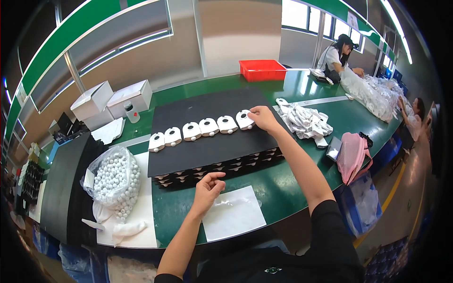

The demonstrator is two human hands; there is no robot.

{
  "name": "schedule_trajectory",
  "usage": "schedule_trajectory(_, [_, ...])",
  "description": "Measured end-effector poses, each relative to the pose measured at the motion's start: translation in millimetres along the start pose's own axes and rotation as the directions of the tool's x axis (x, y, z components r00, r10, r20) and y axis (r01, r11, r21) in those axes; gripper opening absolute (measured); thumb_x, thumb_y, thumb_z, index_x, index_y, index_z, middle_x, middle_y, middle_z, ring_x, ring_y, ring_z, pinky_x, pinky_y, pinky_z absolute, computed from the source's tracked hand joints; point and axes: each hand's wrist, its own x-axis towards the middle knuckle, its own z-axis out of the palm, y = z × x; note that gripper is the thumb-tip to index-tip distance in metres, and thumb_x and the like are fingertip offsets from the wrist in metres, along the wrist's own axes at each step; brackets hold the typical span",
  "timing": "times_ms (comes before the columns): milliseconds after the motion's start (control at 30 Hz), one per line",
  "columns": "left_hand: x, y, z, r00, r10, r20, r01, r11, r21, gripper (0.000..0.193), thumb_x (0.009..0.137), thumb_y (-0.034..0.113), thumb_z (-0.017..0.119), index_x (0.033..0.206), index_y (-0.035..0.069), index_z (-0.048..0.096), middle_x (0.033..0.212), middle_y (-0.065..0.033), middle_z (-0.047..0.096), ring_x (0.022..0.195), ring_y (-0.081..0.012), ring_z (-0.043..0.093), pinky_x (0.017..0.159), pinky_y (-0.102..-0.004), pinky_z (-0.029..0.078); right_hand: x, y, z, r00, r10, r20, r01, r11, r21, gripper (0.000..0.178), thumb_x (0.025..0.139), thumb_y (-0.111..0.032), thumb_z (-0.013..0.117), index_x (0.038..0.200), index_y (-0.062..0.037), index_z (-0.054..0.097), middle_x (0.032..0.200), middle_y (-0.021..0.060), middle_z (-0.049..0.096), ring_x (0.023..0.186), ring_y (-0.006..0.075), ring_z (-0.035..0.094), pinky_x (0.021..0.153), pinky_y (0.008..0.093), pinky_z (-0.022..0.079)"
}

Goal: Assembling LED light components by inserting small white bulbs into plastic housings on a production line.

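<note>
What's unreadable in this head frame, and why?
Head view, all:
- Rightmost white part: right edge, behind the right hand; pinch or mere touch unclear.
- Left hand: palm, hidden by curled fingers.
- White pile: piece count, overlapping.
- Black stack: lower layers, covered by sheets above.
- Bottle: label print, too small.

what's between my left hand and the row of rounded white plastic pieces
Between your left hand and the row of white pieces lies the bare front of the flat black sheet atop a black stack, in the head view.
</note>
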Motion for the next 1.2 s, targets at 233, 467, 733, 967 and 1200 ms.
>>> schedule_trajectory(233, [-3, 1, -6, 1.0, -0.025, -0.014, 0.024, 0.998, -0.053, 0.023, 0.084, 0.011, 0.056, 0.106, 0.001, 0.054, 0.068, 0.0, 0.054, 0.054, -0.0034, 0.04, 0.05, -0.0164, 0.032, -29, -31, 24, 0.913, -0.407, 0.043, 0.405, 0.885, -0.229, 0.035, 0.076, -0.032, 0.064, 0.102, -0.0082, 0.064, 0.11, 0.0144, 0.056, 0.103, 0.0301, 0.051, 0.09, 0.0373, 0.038])
schedule_trajectory(467, [-1, -3, -2, 1.0, -0.001, 0.026, 0.003, 0.999, -0.045, 0.024, 0.085, 0.015, 0.056, 0.105, 0.002, 0.054, 0.067, 0.0002, 0.052, 0.053, -0.0034, 0.039, 0.05, -0.0163, 0.031, -39, -31, 30, 0.798, -0.59, 0.119, 0.602, 0.773, -0.202, 0.036, 0.075, -0.031, 0.067, 0.101, -0.0073, 0.063, 0.109, 0.0138, 0.057, 0.107, 0.03, 0.048, 0.094, 0.0379, 0.035])
schedule_trajectory(733, [-2, -6, -8, 1.0, 0.01, -0.009, -0.01, 1.0, -0.027, 0.023, 0.086, 0.018, 0.056, 0.103, 0.002, 0.055, 0.064, 0.0006, 0.049, 0.053, -0.0043, 0.038, 0.051, -0.018, 0.031, -23, -14, -1, 0.784, -0.618, -0.066, 0.601, 0.78, -0.174, 0.03, 0.078, -0.023, 0.063, 0.103, -0.0064, 0.061, 0.109, 0.0123, 0.057, 0.107, 0.0289, 0.048, 0.094, 0.0373, 0.036])
schedule_trajectory(967, [3, -8, -3, 0.999, 0.031, 0.022, -0.03, 0.999, -0.036, 0.024, 0.086, 0.019, 0.056, 0.102, 0.001, 0.055, 0.064, 0.0002, 0.05, 0.053, -0.0044, 0.04, 0.051, -0.0178, 0.033, 5, 95, -109, 0.818, -0.366, -0.444, 0.103, 0.852, -0.513, 0.037, 0.075, -0.016, 0.061, 0.108, 0.0001, 0.055, 0.109, 0.0183, 0.055, 0.103, 0.0331, 0.048, 0.09, 0.0387, 0.037])
schedule_trajectory(1200, [0, -6, -15, 0.996, 0.04, -0.079, -0.04, 0.999, 0.0, 0.022, 0.087, 0.018, 0.055, 0.102, 0.001, 0.055, 0.065, 0.0005, 0.051, 0.052, -0.0041, 0.04, 0.05, -0.0178, 0.032, -15, 127, -121, 0.908, -0.28, -0.313, 0.073, 0.839, -0.539, 0.04, 0.064, -0.019, 0.069, 0.1, -0.0051, 0.059, 0.08, 0.0145, 0.061, 0.081, 0.0323, 0.054, 0.078, 0.04, 0.042])
